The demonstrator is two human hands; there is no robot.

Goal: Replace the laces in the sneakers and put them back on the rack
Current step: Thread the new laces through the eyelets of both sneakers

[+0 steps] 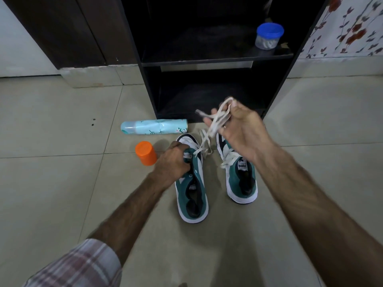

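Two green-and-white sneakers stand on the floor at frame centre. The left hand grips the left sneaker at its tongue. The right sneaker stands beside it. Higher up, the right hand pinches one white lace trailing down to the left sneaker. Beyond stands one dark rack.

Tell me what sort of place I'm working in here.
Probably a home entryway or room corner: tiled floor, a dark shoe rack against the wall, and floral wallpaper beside it.
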